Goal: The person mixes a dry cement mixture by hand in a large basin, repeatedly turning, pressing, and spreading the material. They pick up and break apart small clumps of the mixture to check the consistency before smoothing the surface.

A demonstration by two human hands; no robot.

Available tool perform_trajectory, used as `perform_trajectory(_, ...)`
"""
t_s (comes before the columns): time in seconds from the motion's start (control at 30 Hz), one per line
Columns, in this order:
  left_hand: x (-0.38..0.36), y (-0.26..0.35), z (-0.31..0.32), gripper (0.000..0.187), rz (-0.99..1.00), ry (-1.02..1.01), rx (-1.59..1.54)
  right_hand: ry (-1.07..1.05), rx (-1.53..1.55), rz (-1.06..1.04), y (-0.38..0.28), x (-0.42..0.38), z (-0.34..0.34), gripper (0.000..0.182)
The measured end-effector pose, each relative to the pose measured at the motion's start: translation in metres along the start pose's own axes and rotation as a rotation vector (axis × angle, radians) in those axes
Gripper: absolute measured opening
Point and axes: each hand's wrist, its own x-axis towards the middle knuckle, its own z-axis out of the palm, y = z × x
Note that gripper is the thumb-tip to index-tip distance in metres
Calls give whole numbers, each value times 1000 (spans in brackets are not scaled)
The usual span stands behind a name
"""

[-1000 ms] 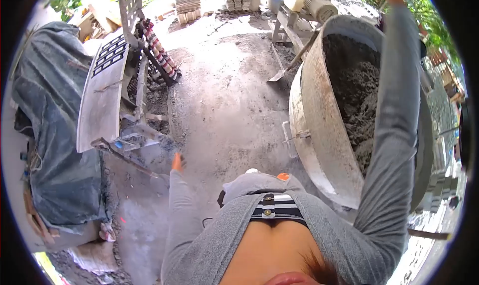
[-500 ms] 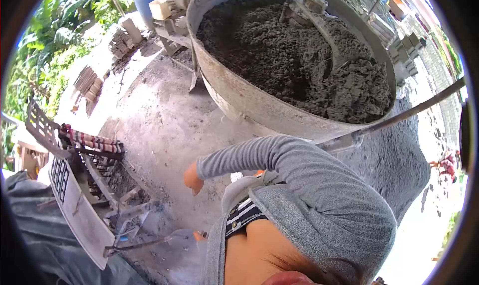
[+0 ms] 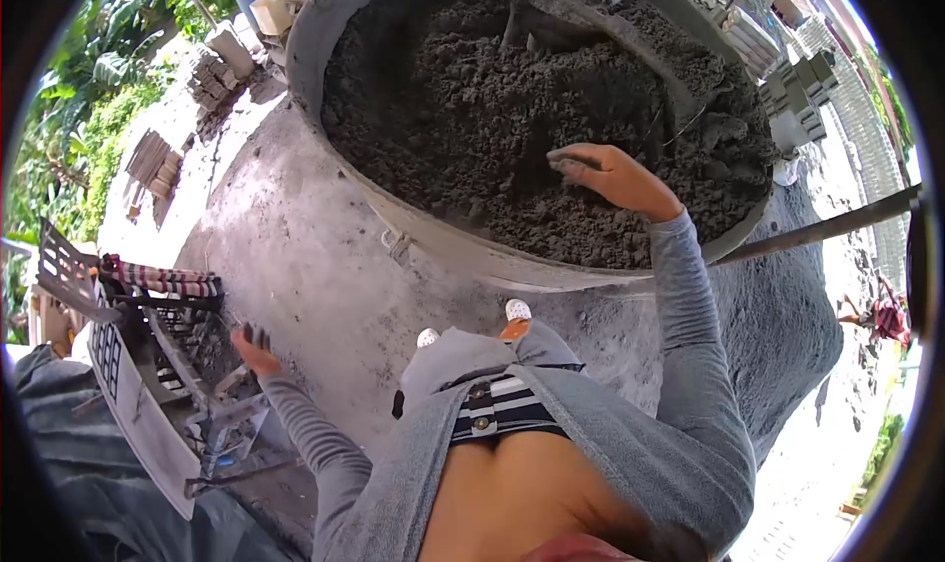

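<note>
My right hand [image 3: 618,178] is over the round metal drum [image 3: 345,158], just above the dark, crumbly wet mix [image 3: 472,119] inside it. Its fingers stretch leftward, apart from the thumb, with dark smears on the fingertips; nothing shows in it. A mixing arm [image 3: 640,45] lies partly buried in the mix. Down at the left, my left hand [image 3: 256,353] is held out with fingers extended and dirty, holding nothing. It is nearest a white plastic chair [image 3: 148,414] lying tipped among scrap, with a striped cloth [image 3: 167,279] by it.
A heap of grey sand or powder [image 3: 778,326] rises at the right. A long bar [image 3: 827,227] runs outward from the drum's right side. Stacked blocks [image 3: 153,163] stand at the left, and more blocks [image 3: 802,90] at the right. A dark tarp [image 3: 59,454] lies lower left.
My right hand has swung from low in front of my body up and right, over the mix. My left hand has moved out leftward and up. The view has shifted, with my shoes now visible.
</note>
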Motion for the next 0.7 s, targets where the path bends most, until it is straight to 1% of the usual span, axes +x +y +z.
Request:
perform_trajectory(0.03,-16,38,60,68,160,-132,-25,27,-20,38,17,-19,-14,42)
perform_trajectory(0.07,-20,61,109,49,319,-312,-95,56,-41,75,29,-36,-30,42)
perform_trajectory(0.1,-49,95,171,44,431,-431,-63,38,-15,86,40,-52,-45,42)
perform_trajectory(0.13,-82,116,229,45,531,-505,-26,30,-3,122,50,-71,-60,41)
perform_trajectory(0.17,-125,136,281,47,554,-592,6,29,4,157,61,-87,-70,41)
perform_trajectory(0.2,-150,141,325,48,574,-716,18,29,20,168,73,-101,-78,41)
perform_trajectory(0.27,-209,139,399,47,537,-967,44,-6,11,129,91,-123,-100,40)
perform_trajectory(0.3,-231,129,430,49,524,-1110,93,-55,-47,156,97,-129,-112,39)
perform_trajectory(0.37,-281,105,478,48,488,-1346,282,-86,-49,165,109,-135,-131,40)
perform_trajectory(0.4,-294,89,497,49,561,-1402,404,-109,-62,158,117,-134,-139,40)
perform_trajectory(0.43,-297,68,512,45,783,-1408,491,-78,-57,124,128,-133,-144,41)
perform_trajectory(0.47,-304,52,524,42,994,-1349,543,-89,-47,124,135,-128,-151,41)
perform_trajectory(0.53,-322,42,534,40,882,-1361,708,-142,-9,94,145,-111,-161,41)
perform_trajectory(0.57,-320,37,536,40,871,-1359,727,-149,63,102,150,-101,-161,39)
perform_trajectory(0.6,-315,28,539,40,775,-1395,880,-156,82,103,163,-88,-159,39)
perform_trajectory(0.63,-307,19,543,39,673,-1427,1030,-159,74,115,180,-74,-156,42)
perform_trajectory(0.67,-289,1,545,39,660,-1428,1049,-162,66,128,194,-61,-150,44)
perform_trajectory(0.7,-261,-26,543,38,675,-1463,1199,-164,7,233,199,-49,-140,46)
